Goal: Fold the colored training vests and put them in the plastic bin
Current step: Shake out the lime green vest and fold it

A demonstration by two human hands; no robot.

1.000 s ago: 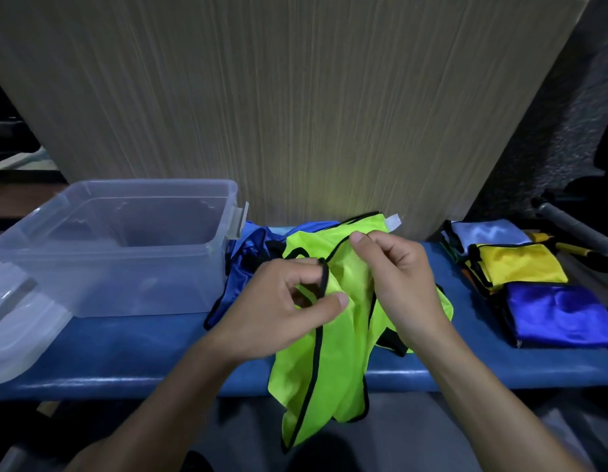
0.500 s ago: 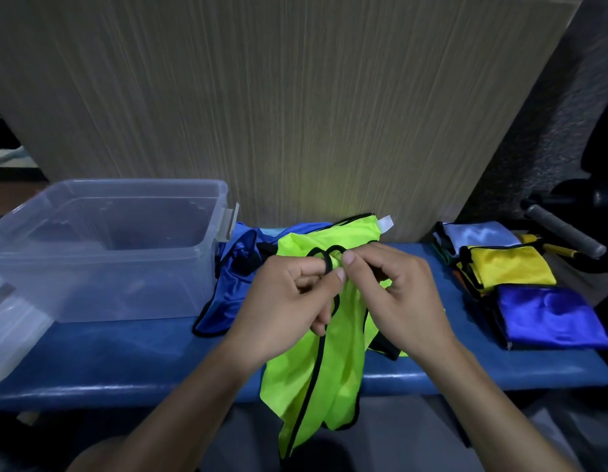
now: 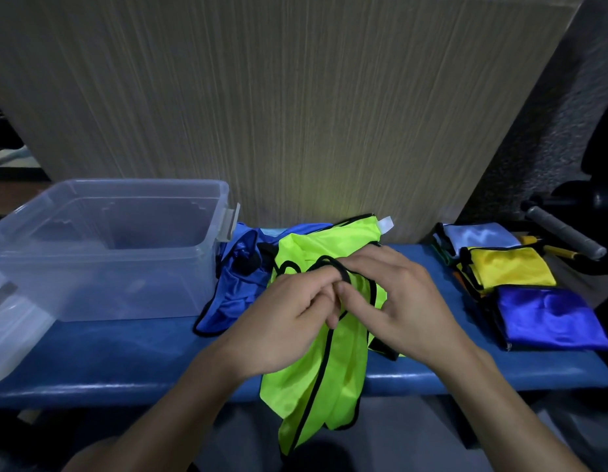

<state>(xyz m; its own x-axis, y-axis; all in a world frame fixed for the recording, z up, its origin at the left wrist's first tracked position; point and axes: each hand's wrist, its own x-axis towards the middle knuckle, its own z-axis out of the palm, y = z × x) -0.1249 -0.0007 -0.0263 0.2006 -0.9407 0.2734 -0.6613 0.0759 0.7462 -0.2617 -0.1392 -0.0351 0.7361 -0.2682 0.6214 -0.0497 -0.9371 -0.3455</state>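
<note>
Fold step: my left hand point(image 3: 289, 315) and right hand point(image 3: 394, 301) both pinched the black trim of the green vest point(image 3: 324, 362), frame center, draped over the tabletop point(image 3: 125, 356) edge. Bin point(image 3: 102, 247) at left looked empty. Next, I judged: line up edges, fold flat.

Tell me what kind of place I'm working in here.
Probably a gym or sports storage room. Both hands work a neon green training vest on a blue padded bench, folded vests stacked at the right, and what looks like a grip-taped handle behind them.
</note>
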